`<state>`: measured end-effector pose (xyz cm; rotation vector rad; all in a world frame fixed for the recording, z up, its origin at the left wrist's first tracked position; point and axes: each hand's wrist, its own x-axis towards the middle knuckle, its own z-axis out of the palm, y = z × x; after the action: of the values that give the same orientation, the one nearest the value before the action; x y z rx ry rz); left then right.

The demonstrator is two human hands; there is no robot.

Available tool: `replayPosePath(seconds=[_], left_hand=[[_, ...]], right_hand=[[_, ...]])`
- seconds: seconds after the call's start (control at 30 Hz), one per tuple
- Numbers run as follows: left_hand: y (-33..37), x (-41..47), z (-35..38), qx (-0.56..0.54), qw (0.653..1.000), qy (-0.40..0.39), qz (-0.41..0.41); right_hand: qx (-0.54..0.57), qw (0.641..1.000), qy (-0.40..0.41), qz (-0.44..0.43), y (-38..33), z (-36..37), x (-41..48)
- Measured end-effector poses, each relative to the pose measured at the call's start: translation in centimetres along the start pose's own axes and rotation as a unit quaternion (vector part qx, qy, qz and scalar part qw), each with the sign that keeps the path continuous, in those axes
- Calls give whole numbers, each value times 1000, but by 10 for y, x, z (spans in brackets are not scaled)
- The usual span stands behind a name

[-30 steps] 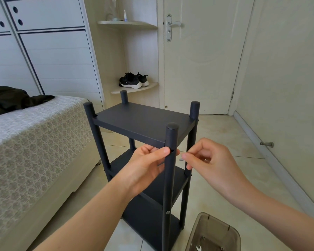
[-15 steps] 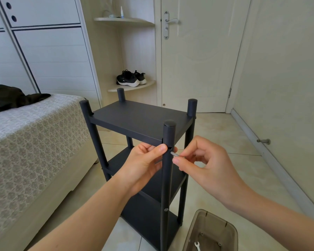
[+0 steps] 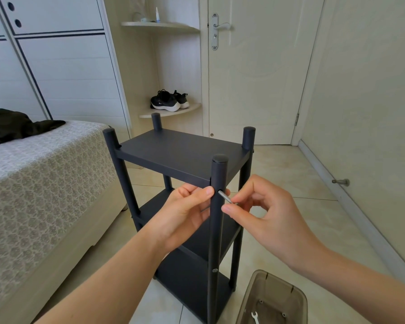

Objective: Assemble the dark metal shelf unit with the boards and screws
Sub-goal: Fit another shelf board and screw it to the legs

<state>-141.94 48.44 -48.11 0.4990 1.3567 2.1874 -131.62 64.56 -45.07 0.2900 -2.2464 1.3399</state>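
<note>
We see the dark shelf unit point(image 3: 180, 150) standing upright on the tiled floor point(image 3: 290, 174), just right of the bed point(image 3: 45, 178), with three boards set between its four round posts. Our left hand point(image 3: 185, 213) wraps the near post point(image 3: 216, 242) just under the top board, with the thumb lying across the post's front and the fingers curled behind it. Our right hand point(image 3: 267, 220) pinches a small silver screw point(image 3: 225, 197) between thumb and fingers. The screw is tilted up to the left and its tip meets a hole in the right side of that post, level with the left thumb. Lower on the same post a screw head point(image 3: 215, 270) sits flush at the middle board.

At the near right a smoky clear plastic box point(image 3: 276, 293) rests on the floor beside the unit's foot, with a small wrench point(image 3: 255, 317) lying in it. A dark garment point(image 3: 14, 125) lies on the far left of the bed. Black shoes point(image 3: 168, 102) sit on a corner shelf beyond the unit, left of the closed door point(image 3: 255, 78).
</note>
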Motion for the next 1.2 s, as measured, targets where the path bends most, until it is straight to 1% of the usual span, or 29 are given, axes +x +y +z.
replayPosePath(seconds=[0.13, 0.23, 0.33, 0.43, 0.5, 0.77, 0.9, 1.03, 1.13, 1.2], left_hand=[[3, -1, 3, -28, 1000, -8, -10], [5, -2, 9, -61, 998, 4, -22], [6, -2, 14, -45, 998, 32, -23], [5, -1, 17, -30, 998, 55, -24], [6, -1, 16, -30, 998, 53, -20], [4, 0, 14, -39, 998, 49, -17], [1, 4, 11, -16, 997, 68, -14], [1, 5, 12, -11, 997, 82, -11], [0, 5, 11, 2, 995, 102, -8], [0, 5, 10, 6, 995, 96, -3]], right_hand=[[-15, 1000, 13, -17, -1, 1, 1], [-49, 998, 13, -40, -3, 4, 1], [-108, 992, 9, -60, -5, 9, 1], [-123, 990, 18, -69, -5, 11, 2], [-119, 990, 22, -79, -6, 12, 3], [-166, 981, 22, -100, -6, 9, 9], [-168, 981, 14, -95, -6, 14, 11], [-127, 990, 31, -55, -6, 15, 15], [-108, 993, 24, -32, -7, 17, 15], [-98, 995, 20, -28, -7, 17, 14]])
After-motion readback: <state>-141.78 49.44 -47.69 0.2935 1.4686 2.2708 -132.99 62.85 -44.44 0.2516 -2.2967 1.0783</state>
